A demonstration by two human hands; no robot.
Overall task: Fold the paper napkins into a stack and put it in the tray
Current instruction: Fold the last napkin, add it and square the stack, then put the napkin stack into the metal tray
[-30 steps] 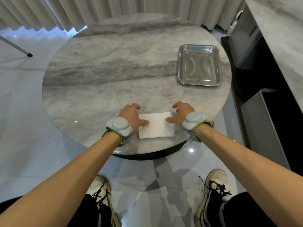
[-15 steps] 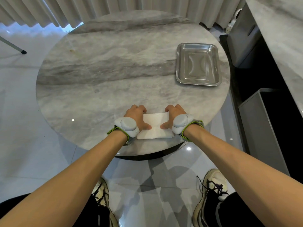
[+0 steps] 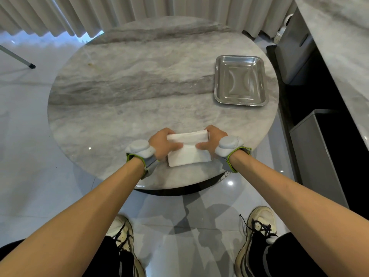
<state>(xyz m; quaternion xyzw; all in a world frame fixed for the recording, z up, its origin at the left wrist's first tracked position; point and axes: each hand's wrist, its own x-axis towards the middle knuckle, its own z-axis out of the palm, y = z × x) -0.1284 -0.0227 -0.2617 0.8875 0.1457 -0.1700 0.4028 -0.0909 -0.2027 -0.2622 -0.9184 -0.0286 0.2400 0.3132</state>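
A white stack of paper napkins (image 3: 189, 154) lies near the front edge of the round marble table (image 3: 139, 92). Its far edge is lifted and curled back toward me. My left hand (image 3: 162, 143) grips the stack's left far corner, thumb on top. My right hand (image 3: 212, 139) grips the right far corner the same way. The near part of the stack still rests flat on the table. The steel tray (image 3: 240, 79) sits at the table's right side, far from both hands, with nothing in it.
Pleated curtains (image 3: 119, 15) hang behind the table. A grey bin (image 3: 319, 156) and a marble counter (image 3: 339, 37) stand to the right. A thin metal leg (image 3: 18, 57) crosses the floor at the left. My shoes show below the table edge.
Both hands closed in from the sides of the flat napkin stack, took its far corners and lifted the far edge up and toward me.
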